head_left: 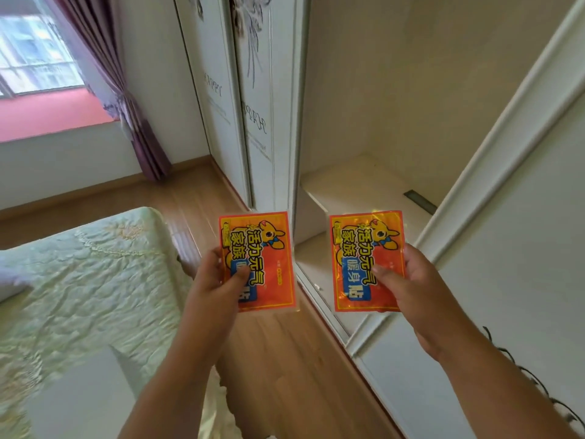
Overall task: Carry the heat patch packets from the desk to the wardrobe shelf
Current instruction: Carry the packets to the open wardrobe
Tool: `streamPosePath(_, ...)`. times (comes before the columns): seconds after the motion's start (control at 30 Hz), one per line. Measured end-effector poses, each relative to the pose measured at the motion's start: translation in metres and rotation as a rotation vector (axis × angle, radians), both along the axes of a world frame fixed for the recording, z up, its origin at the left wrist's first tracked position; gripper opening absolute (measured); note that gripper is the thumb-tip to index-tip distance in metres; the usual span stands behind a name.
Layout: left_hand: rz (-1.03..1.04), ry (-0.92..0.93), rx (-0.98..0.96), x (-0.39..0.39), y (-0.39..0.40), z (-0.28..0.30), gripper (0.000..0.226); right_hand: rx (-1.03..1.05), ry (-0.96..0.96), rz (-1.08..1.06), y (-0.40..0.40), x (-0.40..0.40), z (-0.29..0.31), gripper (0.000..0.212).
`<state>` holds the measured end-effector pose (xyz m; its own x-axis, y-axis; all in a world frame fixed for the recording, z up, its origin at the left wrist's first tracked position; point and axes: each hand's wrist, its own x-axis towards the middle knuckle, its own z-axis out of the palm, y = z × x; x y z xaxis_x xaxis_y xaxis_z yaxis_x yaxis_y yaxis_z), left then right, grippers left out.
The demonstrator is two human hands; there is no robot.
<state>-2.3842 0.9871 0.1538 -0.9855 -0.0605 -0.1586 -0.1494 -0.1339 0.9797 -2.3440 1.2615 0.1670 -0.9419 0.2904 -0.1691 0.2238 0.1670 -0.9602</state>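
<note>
Head view, near to far: left hand pinching left packet, right hand pinching right packet, both held upright in the air; bed at left; open wardrobe, shelf beyond packets; curtain; window.

Two heat patch packets, flat, sealed, orange-red with yellow border, cartoon animal and blue label panel. Left packet: held upright in the air over the wood floor. Right packet: upright, level with the first, before the open wardrobe shelf.
</note>
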Motion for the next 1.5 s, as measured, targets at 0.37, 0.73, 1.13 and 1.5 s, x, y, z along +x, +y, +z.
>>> streamPosePath(0.37,0.111,-0.018,-0.043,-0.078,-0.05,-0.005,0.024,-0.025,-0.011,0.103,-0.05,-0.121,-0.008,0.021)
streamPosePath(0.73,0.151,0.003,-0.149,-0.206,-0.056,0.017,0.021,-0.13,0.015,0.099,-0.056,-0.266,-0.011,0.023)
streamPosePath(1.13,-0.003,0.091,-0.169,-0.368,0.009,0.051,0.022,-0.128,0.075,0.002,-0.012,-0.406,0.017,0.025)
streamPosePath(1.5,-0.457,0.185,-0.1,-0.5,0.118,0.084,0.021,-0.001,0.18,-0.435,0.043,-0.412,0.087,0.033)
